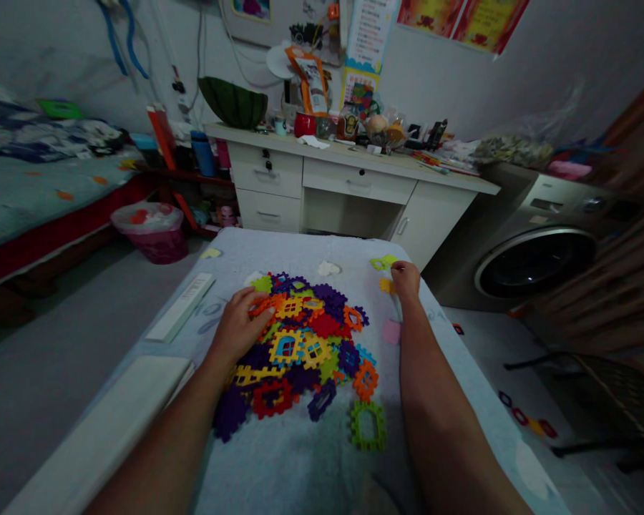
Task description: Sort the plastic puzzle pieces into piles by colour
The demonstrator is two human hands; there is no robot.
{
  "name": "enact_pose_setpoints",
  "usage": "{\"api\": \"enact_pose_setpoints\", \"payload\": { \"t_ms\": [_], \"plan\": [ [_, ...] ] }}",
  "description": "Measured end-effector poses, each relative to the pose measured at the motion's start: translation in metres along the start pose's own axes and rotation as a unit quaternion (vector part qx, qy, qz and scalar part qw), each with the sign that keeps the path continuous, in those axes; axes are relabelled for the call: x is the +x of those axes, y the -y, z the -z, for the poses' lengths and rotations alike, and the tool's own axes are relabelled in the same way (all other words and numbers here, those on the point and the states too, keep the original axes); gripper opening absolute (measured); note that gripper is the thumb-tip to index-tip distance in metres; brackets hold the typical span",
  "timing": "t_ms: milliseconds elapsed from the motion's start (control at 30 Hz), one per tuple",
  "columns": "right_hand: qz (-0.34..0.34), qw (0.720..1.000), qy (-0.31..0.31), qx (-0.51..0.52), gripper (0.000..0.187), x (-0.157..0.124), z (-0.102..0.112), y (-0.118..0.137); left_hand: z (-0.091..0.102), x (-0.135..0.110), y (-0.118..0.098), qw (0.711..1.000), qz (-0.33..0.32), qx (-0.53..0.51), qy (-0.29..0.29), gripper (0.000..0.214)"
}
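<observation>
A heap of coloured interlocking plastic tiles [305, 343] lies on a pale blue towel-covered surface [300, 458]. My left hand [240, 325] rests on the heap's left side, its fingers curled over an orange tile [262, 306]. My right hand [406, 281] is at the far right of the surface, fingers closed on a yellow-green tile [383, 262], with an orange-yellow tile [386, 286] just beside it. A green frame tile [368, 425] lies apart at the near edge of the heap. A pink piece [391, 331] lies next to my right forearm.
Two white flat boxes [181, 306] [112, 422] lie at the surface's left. Behind stands a cluttered white desk [354, 179], a washing machine [537, 250] at right, a pink bin [153, 230] and a bed [32, 193] at left. Loose tiles [526, 416] lie on the floor.
</observation>
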State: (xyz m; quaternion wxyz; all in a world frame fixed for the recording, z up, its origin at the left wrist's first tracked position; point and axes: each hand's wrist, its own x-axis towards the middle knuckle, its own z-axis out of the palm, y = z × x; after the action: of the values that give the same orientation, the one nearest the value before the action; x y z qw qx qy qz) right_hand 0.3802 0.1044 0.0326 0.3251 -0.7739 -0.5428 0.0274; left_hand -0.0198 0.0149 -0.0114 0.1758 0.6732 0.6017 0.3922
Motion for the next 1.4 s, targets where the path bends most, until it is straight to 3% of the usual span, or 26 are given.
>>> {"api": "enact_pose_setpoints", "payload": {
  "t_ms": [200,467,567,700,767,867,1033,1200,1400],
  "plan": [
    [0.017,0.997,0.051,-0.049,0.047,0.0,-0.01,-0.002,0.0,0.001,-0.001,1.0,-0.012,0.009,0.002,0.04],
    [0.025,0.993,0.097,-0.063,0.043,-0.003,-0.007,0.002,0.0,0.0,0.0,1.0,-0.014,0.009,0.006,0.041],
    [0.105,0.987,0.119,-0.026,0.036,-0.004,0.002,0.024,0.001,0.0,-0.003,1.0,-0.011,0.014,0.008,0.041],
    [0.234,0.937,0.255,0.038,0.025,-0.021,0.005,0.068,0.001,0.0,-0.003,1.0,-0.008,0.02,0.01,0.041],
    [0.277,0.909,0.307,0.037,0.028,-0.035,-0.001,0.088,0.0,0.0,-0.003,1.0,-0.011,0.021,0.007,0.04],
    [0.3,0.891,0.339,0.005,0.038,-0.053,-0.016,0.104,-0.001,0.0,-0.002,1.0,-0.014,0.023,0.005,0.039],
    [0.305,0.882,0.359,0.012,0.04,-0.062,-0.031,0.106,-0.002,0.0,-0.002,1.0,-0.016,0.022,0.002,0.037],
    [0.276,0.905,0.315,0.068,0.035,-0.057,-0.039,0.1,-0.003,0.0,0.0,1.0,-0.014,0.024,-0.001,0.038],
    [0.181,0.914,0.282,0.228,0.018,-0.052,-0.047,0.094,-0.002,0.0,-0.002,0.999,-0.019,0.037,0.006,0.038]
  ]
}}
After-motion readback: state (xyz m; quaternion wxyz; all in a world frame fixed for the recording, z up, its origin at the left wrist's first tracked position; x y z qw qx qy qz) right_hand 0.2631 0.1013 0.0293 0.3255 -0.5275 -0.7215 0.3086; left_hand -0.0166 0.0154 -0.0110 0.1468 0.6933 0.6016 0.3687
